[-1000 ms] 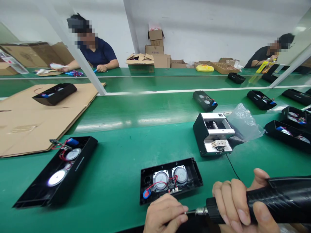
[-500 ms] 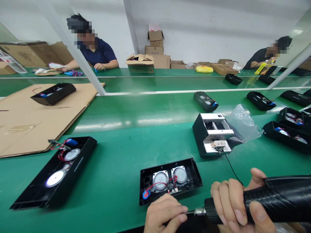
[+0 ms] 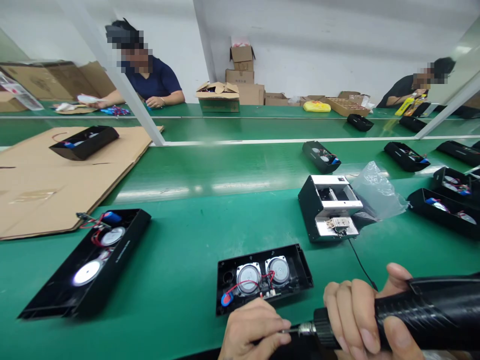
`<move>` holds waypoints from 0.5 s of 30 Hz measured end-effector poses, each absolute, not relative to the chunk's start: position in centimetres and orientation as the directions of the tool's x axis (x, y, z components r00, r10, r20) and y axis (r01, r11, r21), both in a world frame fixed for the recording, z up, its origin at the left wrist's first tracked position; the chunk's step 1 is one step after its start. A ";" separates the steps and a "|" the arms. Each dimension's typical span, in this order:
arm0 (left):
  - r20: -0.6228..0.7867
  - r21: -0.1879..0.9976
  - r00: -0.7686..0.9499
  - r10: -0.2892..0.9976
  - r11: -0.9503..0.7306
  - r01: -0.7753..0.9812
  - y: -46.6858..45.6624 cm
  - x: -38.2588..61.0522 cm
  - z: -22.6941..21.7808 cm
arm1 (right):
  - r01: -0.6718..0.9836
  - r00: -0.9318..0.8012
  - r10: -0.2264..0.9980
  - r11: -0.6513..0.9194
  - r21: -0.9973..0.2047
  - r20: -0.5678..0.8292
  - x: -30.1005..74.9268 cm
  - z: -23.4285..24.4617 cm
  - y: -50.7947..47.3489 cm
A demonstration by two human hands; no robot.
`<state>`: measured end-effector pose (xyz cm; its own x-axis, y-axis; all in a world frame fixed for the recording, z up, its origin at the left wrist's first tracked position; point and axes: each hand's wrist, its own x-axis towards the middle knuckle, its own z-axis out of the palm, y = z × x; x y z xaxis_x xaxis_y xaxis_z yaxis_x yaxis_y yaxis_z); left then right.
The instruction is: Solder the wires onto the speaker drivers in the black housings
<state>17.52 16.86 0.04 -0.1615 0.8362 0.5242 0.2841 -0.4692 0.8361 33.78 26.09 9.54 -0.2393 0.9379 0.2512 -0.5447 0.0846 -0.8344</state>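
Note:
My right hand point(image 3: 360, 312) is wrapped round a black electric screwdriver point(image 3: 423, 312) held level at the bottom right, its metal tip point(image 3: 303, 329) pointing left. The fingers of my left hand point(image 3: 253, 332) pinch at that tip, on something too small to make out. Just beyond my left hand lies an open black speaker housing point(image 3: 262, 277) with two round drivers, red wires and a blue part. A longer open speaker housing point(image 3: 88, 262) lies to the left on the green bench point(image 3: 180, 240).
A black and silver feeder box point(image 3: 330, 206) with a cable and a clear plastic bag point(image 3: 377, 190) sit right of centre. Several open speaker housings lie on the belt at right. Flat cardboard point(image 3: 56, 180) lies at left. Two people sit at the far bench near cardboard boxes point(image 3: 240, 75).
The view has shifted slightly. My hands and the screwdriver stay nearly where they were, left fingers still pinched at the tip.

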 end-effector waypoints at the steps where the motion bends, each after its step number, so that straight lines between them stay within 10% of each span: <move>1: 0.523 0.834 -0.162 0.837 -0.464 0.297 16.9 17.5 0.1 | -0.557 -0.229 0.940 0.087 -0.826 0.254 33.7 9.6 26.0; 15: 0.528 0.284 0.013 0.849 -0.191 0.940 18.0 15.0 0.3 | -0.543 -0.156 0.911 0.244 -0.804 0.382 31.9 6.7 27.4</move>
<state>15.00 17.95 0.27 0.0129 0.8493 0.5278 0.9397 -0.1906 0.2838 31.86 27.39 6.66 -0.1556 0.9109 0.3821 -0.5426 0.2444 -0.8036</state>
